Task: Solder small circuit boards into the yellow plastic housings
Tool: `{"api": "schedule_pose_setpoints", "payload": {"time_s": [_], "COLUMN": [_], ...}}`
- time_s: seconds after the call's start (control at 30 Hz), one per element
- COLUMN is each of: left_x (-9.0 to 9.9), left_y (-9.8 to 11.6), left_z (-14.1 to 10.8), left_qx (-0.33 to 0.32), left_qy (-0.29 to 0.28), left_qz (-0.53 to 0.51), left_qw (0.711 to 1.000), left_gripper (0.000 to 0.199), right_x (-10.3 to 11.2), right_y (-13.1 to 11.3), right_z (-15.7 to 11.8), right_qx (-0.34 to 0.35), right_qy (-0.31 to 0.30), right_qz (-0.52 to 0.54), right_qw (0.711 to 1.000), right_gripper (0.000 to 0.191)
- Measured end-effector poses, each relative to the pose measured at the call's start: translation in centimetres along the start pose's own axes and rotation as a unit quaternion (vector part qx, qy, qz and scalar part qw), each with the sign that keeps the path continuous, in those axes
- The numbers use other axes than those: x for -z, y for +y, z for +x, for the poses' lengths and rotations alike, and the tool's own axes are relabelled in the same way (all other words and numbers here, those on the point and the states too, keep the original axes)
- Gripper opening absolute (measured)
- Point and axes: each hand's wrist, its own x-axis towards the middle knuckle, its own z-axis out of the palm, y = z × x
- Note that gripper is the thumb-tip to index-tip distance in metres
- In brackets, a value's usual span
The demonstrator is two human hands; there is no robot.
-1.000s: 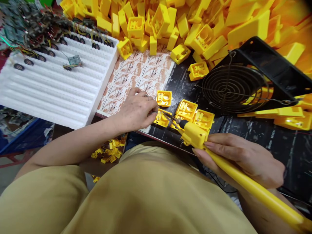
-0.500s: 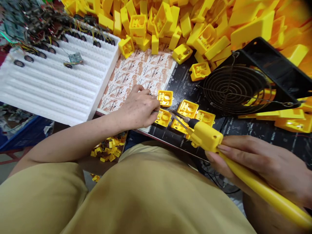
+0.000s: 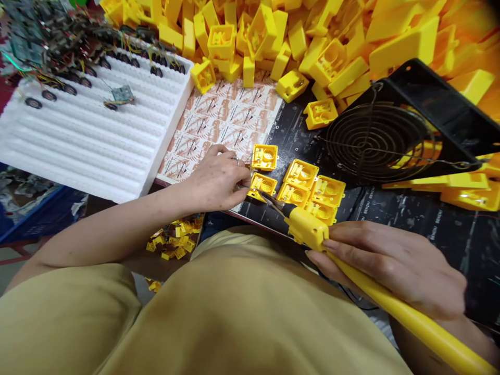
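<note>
In my right hand [image 3: 390, 265] is a yellow soldering iron [image 3: 308, 227] with a thick yellow handle, a black collar and a thin metal tip. The tip reaches over the near small open yellow housing [image 3: 264, 185], at its left side. Curled beside that housing's left edge is my left hand [image 3: 221, 177], a ring on one finger. Its fingertips are pinched together, and what they hold is hidden. Another open housing [image 3: 265, 157] lies just behind. To the right sits a cluster of several more open housings [image 3: 300, 174], with small metal parts inside.
Yellow cases [image 3: 261, 31] are heaped along the back. A black fan with a wire guard [image 3: 371, 143] stands at right. A ridged white foam tray [image 3: 89, 130] holds circuit boards with small round parts at left. Below are a blue crate [image 3: 35, 219] and loose yellow pieces [image 3: 179, 237].
My right hand has moved left and slightly down with the soldering iron, bringing its tip to the near left housing. My left hand has shifted slightly left.
</note>
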Motion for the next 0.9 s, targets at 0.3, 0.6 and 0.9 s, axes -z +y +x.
{"api": "schedule_pose_setpoints", "payload": {"time_s": [0.3, 0.6, 0.9], "left_x": [0.7, 0.9, 0.5], "left_y": [0.5, 0.6, 0.1], "left_z": [0.8, 1.1, -0.5], "left_qx": [0.015, 0.007, -0.017], "left_qy": [-0.043, -0.052, 0.015], "left_qz": [0.019, 0.035, 0.051], "left_qw": [0.999, 0.998, 0.998], "left_gripper": [0.021, 0.021, 0.032], "right_x": [1.1, 1.3, 0.6], "right_y": [-1.3, -0.6, -0.5], "right_z": [0.2, -0.5, -1.2], "right_qx": [-0.076, -0.075, -0.143], "right_qy": [-0.070, -0.022, 0.016], "right_qz": [0.019, 0.010, 0.020], "right_qw": [0.994, 0.997, 0.989], "right_gripper": [0.016, 0.008, 0.021]}}
